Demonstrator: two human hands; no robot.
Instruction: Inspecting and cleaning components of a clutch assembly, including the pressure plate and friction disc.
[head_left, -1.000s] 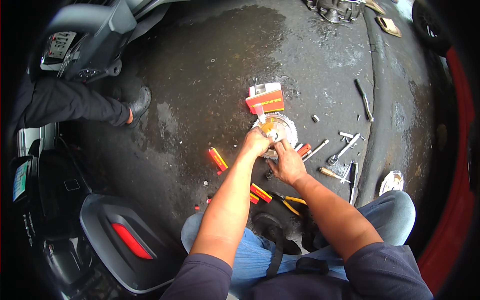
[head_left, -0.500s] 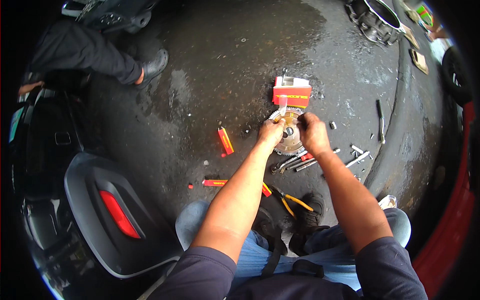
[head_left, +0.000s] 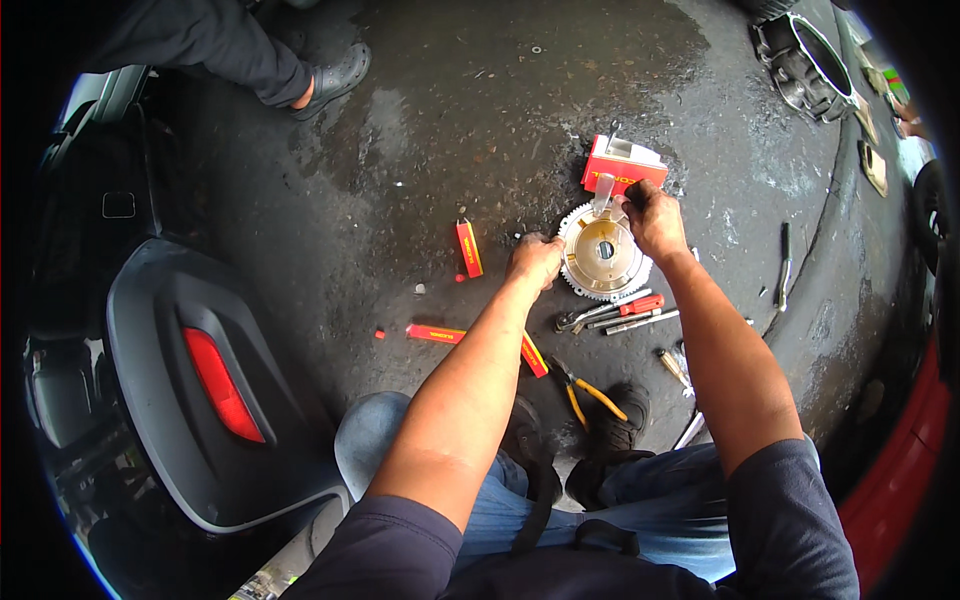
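Note:
A round toothed metal disc (head_left: 590, 262), with a brassy face and a hole at its centre, sits low above the dark floor. My left hand (head_left: 537, 262) is closed on its left rim. At the upper right of the disc is my right hand (head_left: 657, 222), its fingers pinched together over the rim; what is between them is too small to make out. A translucent plastic piece (head_left: 603, 188) stands up between the disc and an open red and white cardboard box (head_left: 598, 166) just beyond. Below the disc lie a red-handled screwdriver (head_left: 640, 305) and several metal tools, partly beside my right forearm.
Small red and yellow boxes (head_left: 469, 250) lie to the left. Yellow-handled pliers (head_left: 600, 398) rest by my shoes. At right are a metal bar (head_left: 785, 265) and a large metal housing (head_left: 805, 65). A black car bumper (head_left: 150, 400) flanks my left; another person's shoe (head_left: 340, 78) is far left.
My left hand has moved off the disc's face to its left rim, uncovering the centre. My right hand has shifted up toward the box. The view has turned slightly.

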